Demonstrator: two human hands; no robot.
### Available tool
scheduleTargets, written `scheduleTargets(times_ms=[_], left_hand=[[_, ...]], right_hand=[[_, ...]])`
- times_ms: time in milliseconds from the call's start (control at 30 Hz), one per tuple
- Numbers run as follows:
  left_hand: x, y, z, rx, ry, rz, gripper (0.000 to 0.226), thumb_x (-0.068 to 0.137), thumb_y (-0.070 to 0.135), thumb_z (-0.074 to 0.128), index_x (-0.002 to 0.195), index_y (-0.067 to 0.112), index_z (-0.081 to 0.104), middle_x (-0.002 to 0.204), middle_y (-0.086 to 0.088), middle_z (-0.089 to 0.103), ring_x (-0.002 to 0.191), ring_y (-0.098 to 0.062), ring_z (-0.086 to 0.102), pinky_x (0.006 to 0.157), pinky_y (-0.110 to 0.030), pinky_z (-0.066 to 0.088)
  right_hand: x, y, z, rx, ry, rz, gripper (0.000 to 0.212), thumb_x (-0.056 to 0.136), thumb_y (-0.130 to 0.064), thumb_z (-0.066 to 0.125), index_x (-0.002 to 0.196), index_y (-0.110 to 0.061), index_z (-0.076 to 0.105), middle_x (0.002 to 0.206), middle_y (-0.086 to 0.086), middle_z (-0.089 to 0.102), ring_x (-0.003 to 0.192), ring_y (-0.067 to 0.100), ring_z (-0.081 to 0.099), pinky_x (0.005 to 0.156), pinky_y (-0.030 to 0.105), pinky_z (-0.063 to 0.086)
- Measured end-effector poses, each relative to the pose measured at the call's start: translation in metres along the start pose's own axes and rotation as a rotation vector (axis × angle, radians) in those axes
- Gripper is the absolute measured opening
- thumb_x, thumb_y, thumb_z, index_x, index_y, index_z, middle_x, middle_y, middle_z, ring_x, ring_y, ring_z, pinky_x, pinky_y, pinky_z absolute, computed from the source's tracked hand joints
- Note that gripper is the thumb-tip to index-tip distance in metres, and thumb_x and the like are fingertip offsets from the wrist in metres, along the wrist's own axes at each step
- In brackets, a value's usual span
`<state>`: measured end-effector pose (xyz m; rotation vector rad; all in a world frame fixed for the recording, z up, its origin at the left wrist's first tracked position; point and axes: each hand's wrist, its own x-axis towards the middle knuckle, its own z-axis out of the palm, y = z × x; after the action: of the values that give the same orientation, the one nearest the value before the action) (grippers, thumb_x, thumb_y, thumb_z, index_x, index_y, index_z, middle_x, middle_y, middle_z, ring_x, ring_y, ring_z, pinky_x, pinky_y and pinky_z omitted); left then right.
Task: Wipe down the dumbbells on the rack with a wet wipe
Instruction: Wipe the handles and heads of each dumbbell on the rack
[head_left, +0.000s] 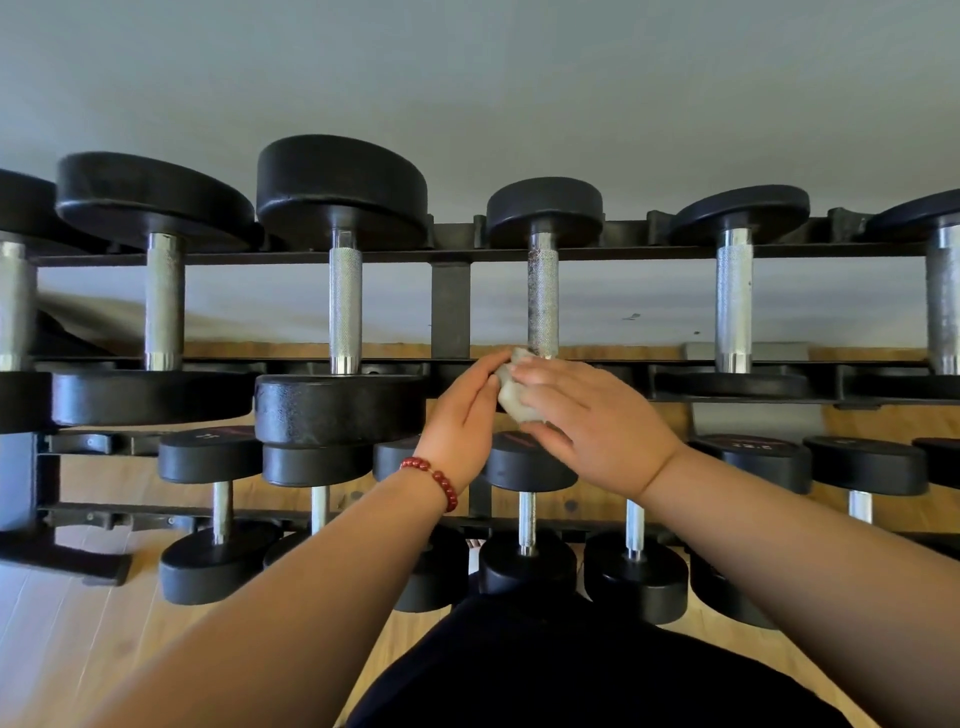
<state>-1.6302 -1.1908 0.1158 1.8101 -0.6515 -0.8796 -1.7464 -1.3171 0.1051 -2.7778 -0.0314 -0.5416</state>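
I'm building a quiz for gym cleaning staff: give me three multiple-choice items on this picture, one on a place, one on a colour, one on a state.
1. Where is the wet wipe?
A. on the floor
B. at the near end of an upper-tier dumbbell handle
C. on a lower-tier dumbbell

2. What colour is the bracelet?
A. red
B. green
C. white

3. How is the wipe?
A. spread flat
B. hanging loose
C. bunched between both hands

Answers: B, it sits right at that handle's near end; A, red beads circle the left wrist; C, the left hand touches it and the right hand grips it.
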Motion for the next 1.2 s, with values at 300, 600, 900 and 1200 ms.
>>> scheduleTargets(times_ms=[300,600,900,1200], left_hand=[[0.013,-0.004,-0.002,-0.054,-0.041,0.002,0.03,0.106,0.019,0.034,0.121,0.035,0.055,0.113,0.022,0.059,0.101,0.016,0.055,0.085,-0.002,0.041],[0.018,-0.004,0.003,0.041,-0.097,0.032,0.033,0.107,0.027,0.025,0.131,0.028,0.047,0.113,0.024,0.051,0.101,0.026,0.044,0.084,0.004,0.032],[0.02,-0.005,0.01,-0.009,-0.004,-0.025,0.03,0.107,0.028,0.026,0.121,0.031,0.052,0.11,0.018,0.058,0.098,0.017,0.052,0.083,0.0,0.036],[0.032,0.023,0.021,0.005,0.161,-0.003,0.036,0.106,0.029,0.026,0.128,0.023,0.054,0.121,0.018,0.055,0.109,0.016,0.045,0.083,0.009,0.026]], right_hand=[[-0.01,0.005,0.001,-0.156,0.013,-0.04,0.035,0.096,-0.016,0.055,0.129,-0.006,0.055,0.138,0.015,0.055,0.133,0.031,0.045,0.104,0.049,0.045],[-0.037,0.012,0.006,-0.135,-0.029,0.008,0.054,0.09,-0.009,0.052,0.142,-0.012,0.037,0.149,0.008,0.039,0.14,0.026,0.032,0.112,0.044,0.033],[-0.01,0.006,0.003,-0.015,0.005,0.037,0.041,0.093,-0.015,0.049,0.134,-0.009,0.054,0.138,0.013,0.055,0.132,0.024,0.041,0.112,0.033,0.03],[-0.014,0.021,-0.026,-0.043,0.089,0.148,0.038,0.102,-0.022,0.04,0.133,-0.005,0.055,0.137,0.016,0.055,0.129,0.023,0.044,0.108,0.032,0.034]])
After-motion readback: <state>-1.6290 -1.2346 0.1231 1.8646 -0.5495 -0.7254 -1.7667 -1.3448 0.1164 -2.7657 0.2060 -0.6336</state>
